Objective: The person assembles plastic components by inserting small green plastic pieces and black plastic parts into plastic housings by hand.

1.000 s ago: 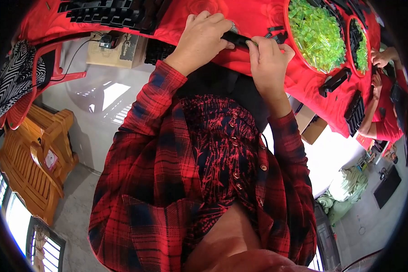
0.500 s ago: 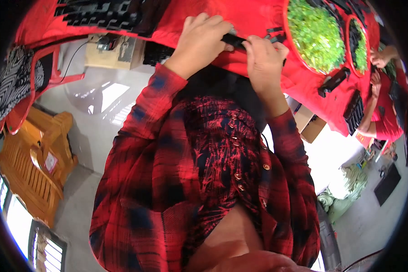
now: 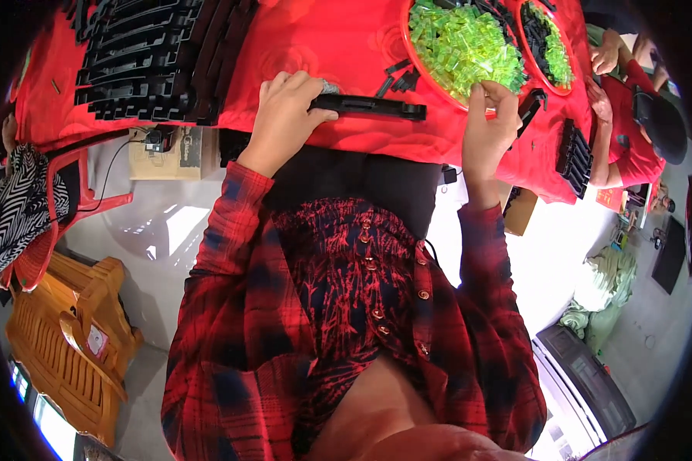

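Note:
My left hand grips one end of a long black plastic strip-shaped part, thumb along its near side. The part lies crosswise just above the red tablecloth, its other end pointing right. At the near rim of a red-edged bowl of small translucent green pieces is my right hand, apart from the black part. Its fingers are curled in a pinch; whatever is between the fingertips is too small to make out. A few small black pieces lie between the part and the bowl.
Rows of black plastic parts lie on the red tablecloth at the left. A second bowl holds black and green pieces. More black parts sit at the right edge, near another person's arms.
My right hand has left the black part and moved right to the green pieces' bowl. My left hand still holds the part, now more exposed. The view has shifted, showing more of the table.

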Available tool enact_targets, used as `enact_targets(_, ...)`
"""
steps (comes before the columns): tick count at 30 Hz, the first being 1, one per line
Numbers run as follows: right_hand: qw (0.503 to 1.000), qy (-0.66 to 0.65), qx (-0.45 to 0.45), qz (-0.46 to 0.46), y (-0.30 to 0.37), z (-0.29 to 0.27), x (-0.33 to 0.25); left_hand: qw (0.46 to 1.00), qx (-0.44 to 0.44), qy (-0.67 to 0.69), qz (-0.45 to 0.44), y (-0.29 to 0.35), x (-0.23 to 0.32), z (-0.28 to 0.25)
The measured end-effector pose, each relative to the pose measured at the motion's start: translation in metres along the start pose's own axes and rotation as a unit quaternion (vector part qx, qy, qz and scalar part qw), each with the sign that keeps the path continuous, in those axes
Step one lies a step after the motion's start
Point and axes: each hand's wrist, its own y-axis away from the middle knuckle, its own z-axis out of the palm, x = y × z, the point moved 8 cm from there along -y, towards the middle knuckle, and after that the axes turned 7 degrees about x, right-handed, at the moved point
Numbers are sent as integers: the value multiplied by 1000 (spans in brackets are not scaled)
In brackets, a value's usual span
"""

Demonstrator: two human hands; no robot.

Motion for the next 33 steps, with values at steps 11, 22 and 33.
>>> enact_targets(11,958,207,66,-186,-2,25,-4,996,29,77,-21,15,17,-18)
enact_targets(22,948,255,6,-192,8,34,-2,994,50,97,-33,28,22,-20)
enact_targets(33,961,214,23,-171,13,18,-13,988,63,119,-77,32,30,-22)
